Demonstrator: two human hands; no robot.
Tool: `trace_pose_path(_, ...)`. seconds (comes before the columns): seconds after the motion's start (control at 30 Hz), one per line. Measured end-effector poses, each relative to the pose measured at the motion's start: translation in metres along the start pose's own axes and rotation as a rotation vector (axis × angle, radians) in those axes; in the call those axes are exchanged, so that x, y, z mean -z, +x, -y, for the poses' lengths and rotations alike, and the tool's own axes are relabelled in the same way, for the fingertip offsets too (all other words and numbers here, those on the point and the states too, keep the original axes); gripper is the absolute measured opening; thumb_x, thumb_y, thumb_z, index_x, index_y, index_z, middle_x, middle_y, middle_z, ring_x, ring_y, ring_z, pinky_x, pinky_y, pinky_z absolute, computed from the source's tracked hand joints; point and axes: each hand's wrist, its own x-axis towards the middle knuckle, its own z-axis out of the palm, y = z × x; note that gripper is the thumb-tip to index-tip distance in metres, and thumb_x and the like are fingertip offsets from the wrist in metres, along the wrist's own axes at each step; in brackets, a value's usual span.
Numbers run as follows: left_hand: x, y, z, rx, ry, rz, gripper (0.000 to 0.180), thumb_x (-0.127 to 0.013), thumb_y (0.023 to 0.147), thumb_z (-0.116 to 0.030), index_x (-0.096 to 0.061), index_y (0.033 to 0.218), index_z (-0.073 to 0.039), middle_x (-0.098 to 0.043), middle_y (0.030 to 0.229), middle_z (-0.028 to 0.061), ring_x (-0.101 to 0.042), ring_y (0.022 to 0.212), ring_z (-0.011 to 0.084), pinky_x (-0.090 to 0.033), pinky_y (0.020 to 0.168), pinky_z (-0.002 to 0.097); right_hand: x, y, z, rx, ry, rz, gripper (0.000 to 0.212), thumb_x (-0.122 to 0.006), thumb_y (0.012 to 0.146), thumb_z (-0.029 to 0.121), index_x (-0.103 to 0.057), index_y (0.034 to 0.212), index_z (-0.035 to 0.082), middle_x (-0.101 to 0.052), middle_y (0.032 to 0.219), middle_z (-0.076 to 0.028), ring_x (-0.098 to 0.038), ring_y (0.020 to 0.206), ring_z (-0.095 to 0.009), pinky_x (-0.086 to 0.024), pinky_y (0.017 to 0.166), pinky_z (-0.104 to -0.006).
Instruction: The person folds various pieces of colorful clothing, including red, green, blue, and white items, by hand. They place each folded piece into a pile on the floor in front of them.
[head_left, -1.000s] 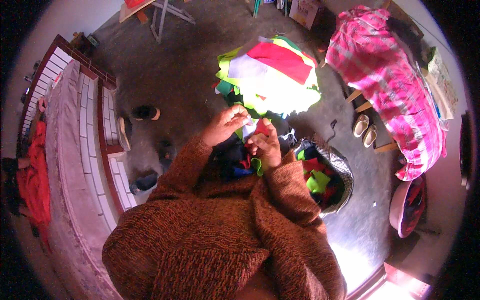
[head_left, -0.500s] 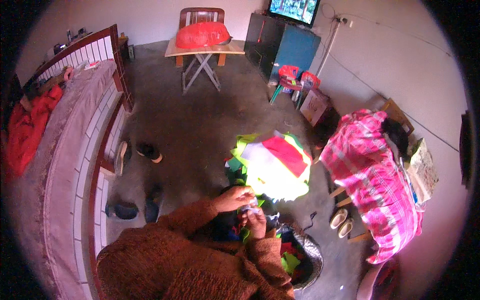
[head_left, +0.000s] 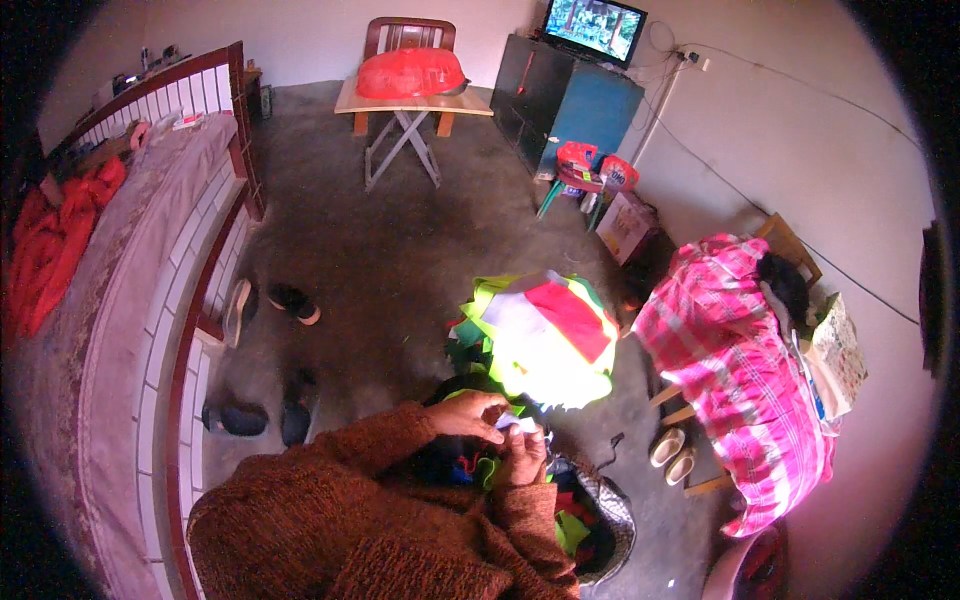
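Close in front of me, my left hand [head_left: 468, 415] and my right hand [head_left: 521, 457] meet over a small pale lilac piece of cloth [head_left: 514, 421]. The fingers of both hands pinch it. Just beyond lies a round patchwork of cloth [head_left: 553, 335] in lime, red, lilac and green, its middle washed out by bright light. Below my right wrist is a bag [head_left: 622, 525] with a patterned rim, holding lime and red cloth scraps [head_left: 570, 532]. More dark and coloured scraps lie beneath my hands, partly hidden by my sleeves.
To the right, a pink checked cloth [head_left: 730, 370] covers a seat, with pale shoes [head_left: 672, 452] beside it. At left is a bed [head_left: 150, 250] with dark shoes [head_left: 238, 418] by it. A folding table [head_left: 348, 101] holds a red basin [head_left: 410, 74]; a cabinet [head_left: 590, 115] stands at the back.
My hands have shifted slightly down and right, with the lilac cloth still between them. My right hand has turned a little, and the whole view has tilted slightly.
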Motion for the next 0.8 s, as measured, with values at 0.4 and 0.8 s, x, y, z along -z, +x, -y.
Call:
trace_pose_path(0.4, -0.009, 0.000, 0.006, -0.084, 0.243, -0.039, 0.033, -0.065, 0.075, -0.022, -0.060, 0.099, 0.000, -0.064, 0.078, 0.0134, -0.060, 0.069, 0.0181, -0.045, 0.066, 0.0333, -0.013, -0.003, 0.024, 0.179, -0.127, 0.058, 0.012, -0.064, 0.081, 0.011, -0.054, 0.088, 0.008, -0.056, 0.073, -0.001, -0.049, 0.062, -0.009, -0.041, 0.058, -0.0220)
trace_pose_path(0.8, 0.000, -0.001, -0.002, -0.086, 0.021, -0.089, 0.034, -0.055, 0.085, -0.018, -0.052, 0.116, -0.004, -0.062, 0.099, 0.0086, -0.056, 0.089, 0.0152, -0.044, 0.081, 0.0307, 0.004, 0.004, 0.009, 0.084, -0.153, -0.089, 0.024, -0.050, 0.090, 0.020, -0.045, 0.112, 0.010, -0.056, 0.083, -0.005, -0.049, 0.063, -0.012, -0.042, 0.056, -0.0226)
